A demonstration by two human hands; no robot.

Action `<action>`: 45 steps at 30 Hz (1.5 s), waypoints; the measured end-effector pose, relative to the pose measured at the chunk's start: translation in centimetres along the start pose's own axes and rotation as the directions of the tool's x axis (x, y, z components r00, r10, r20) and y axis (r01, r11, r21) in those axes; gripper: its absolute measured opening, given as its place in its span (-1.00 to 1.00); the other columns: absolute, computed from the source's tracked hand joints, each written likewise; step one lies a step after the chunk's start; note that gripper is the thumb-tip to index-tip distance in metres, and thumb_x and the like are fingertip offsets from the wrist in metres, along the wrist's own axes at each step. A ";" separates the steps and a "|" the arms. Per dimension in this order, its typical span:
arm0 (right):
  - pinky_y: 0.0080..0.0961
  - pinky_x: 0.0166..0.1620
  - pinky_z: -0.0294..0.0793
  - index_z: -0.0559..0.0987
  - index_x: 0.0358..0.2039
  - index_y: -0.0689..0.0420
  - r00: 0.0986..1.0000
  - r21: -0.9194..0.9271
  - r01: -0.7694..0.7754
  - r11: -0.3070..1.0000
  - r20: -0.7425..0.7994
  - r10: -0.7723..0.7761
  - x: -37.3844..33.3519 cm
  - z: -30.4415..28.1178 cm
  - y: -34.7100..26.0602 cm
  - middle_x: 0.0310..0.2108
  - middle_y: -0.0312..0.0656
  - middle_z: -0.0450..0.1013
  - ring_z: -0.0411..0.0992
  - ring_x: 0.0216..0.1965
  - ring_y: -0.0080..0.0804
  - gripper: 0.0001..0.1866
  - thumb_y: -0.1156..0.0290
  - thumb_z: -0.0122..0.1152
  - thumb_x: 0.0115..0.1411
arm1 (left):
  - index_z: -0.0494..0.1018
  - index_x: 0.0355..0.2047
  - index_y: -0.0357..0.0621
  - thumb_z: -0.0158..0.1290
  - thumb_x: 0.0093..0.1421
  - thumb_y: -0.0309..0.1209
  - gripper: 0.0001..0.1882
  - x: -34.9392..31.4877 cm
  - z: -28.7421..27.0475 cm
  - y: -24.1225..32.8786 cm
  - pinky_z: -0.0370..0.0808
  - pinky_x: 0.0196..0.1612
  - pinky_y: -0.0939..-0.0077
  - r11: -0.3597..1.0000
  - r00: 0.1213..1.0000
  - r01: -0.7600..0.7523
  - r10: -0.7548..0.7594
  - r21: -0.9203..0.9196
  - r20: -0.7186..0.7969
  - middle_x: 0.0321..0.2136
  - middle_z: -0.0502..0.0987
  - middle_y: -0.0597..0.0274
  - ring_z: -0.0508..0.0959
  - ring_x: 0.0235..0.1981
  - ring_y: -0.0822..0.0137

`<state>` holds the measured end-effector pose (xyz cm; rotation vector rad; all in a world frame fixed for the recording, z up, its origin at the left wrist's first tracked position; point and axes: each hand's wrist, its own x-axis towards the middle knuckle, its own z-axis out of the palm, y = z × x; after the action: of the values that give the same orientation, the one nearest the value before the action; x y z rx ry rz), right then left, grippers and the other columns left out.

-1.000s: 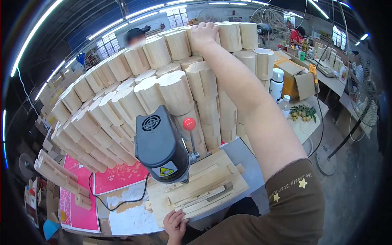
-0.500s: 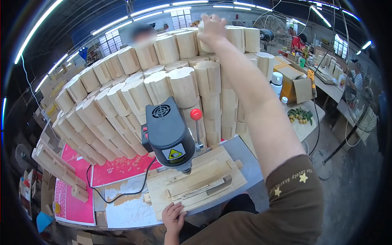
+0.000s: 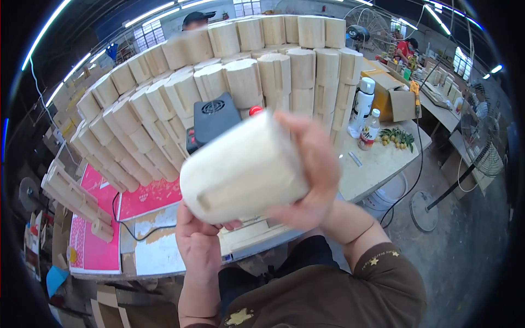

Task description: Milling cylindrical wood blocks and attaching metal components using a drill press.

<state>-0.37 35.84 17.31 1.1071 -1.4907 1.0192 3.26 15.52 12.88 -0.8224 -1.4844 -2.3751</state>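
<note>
A pale wooden block (image 3: 240, 169), rounded on its sides with a small slot in its face, is held tilted in front of me above the bench. My right hand (image 3: 314, 169) grips its right end, slightly blurred by motion. My left hand (image 3: 199, 232) has its fingers curled under the lower left end. Behind the block stands a dark grey bench drill (image 3: 216, 117), its lower part hidden; its red lever knob (image 3: 255, 111) just shows. Below the block, the flat wooden jig (image 3: 254, 240) is mostly covered.
Tall stacks of similar blocks (image 3: 243, 79) wall off the back and left. At right stand a white flask (image 3: 361, 106), a drink bottle (image 3: 369, 130), fruit with leaves (image 3: 398, 139) and a cardboard box (image 3: 391, 98). A black cable (image 3: 145, 238) crosses the bench. Another person (image 3: 197, 21) is behind the stacks.
My right hand has come down from the top of the stack with a wooden block. My left hand has risen from the jig's edge to the block's underside.
</note>
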 end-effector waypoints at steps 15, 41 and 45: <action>-0.08 0.16 0.10 0.21 0.16 0.02 0.848 0.127 -0.479 0.868 0.321 0.421 -13.7 8.0 -2.0 0.13 0.08 0.09 0.06 0.17 0.09 -0.12 0.16 0.45 -0.17 | 0.27 0.06 -0.36 0.15 0.06 -0.49 -0.45 -6.7 -6.1 -1.8 0.40 -0.06 0.57 0.942 0.854 0.282 -0.160 0.182 -0.495 -0.16 0.48 0.15 0.48 -0.18 0.43; -0.28 -0.10 0.31 0.52 -0.24 0.06 0.562 -0.507 -0.442 0.740 0.487 0.669 -19.5 2.1 3.0 -0.29 -0.16 0.38 0.26 -0.14 -0.11 -0.64 0.50 0.30 -0.14 | 0.28 0.00 -0.49 0.25 0.01 -0.32 -0.36 -9.2 -9.3 -10.2 0.43 -0.35 0.68 0.673 0.556 0.720 -0.413 0.169 -0.722 -0.52 0.54 0.19 0.50 -0.49 0.53; -0.29 -0.06 0.31 0.49 -0.15 0.07 0.598 -0.481 -0.382 0.789 0.523 0.608 -19.9 2.9 2.8 -0.21 -0.09 0.35 0.26 -0.09 -0.09 -0.53 0.49 0.35 -0.16 | 0.21 0.06 -0.43 0.24 0.02 -0.29 -0.30 -9.9 -7.4 -11.6 0.41 -0.27 0.63 0.770 0.662 0.624 -0.434 0.129 -0.611 -0.41 0.44 0.25 0.44 -0.38 0.52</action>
<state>-1.62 36.64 -2.95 0.8378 -2.5734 0.7048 3.44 13.34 -3.94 0.4504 -1.9416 -2.2927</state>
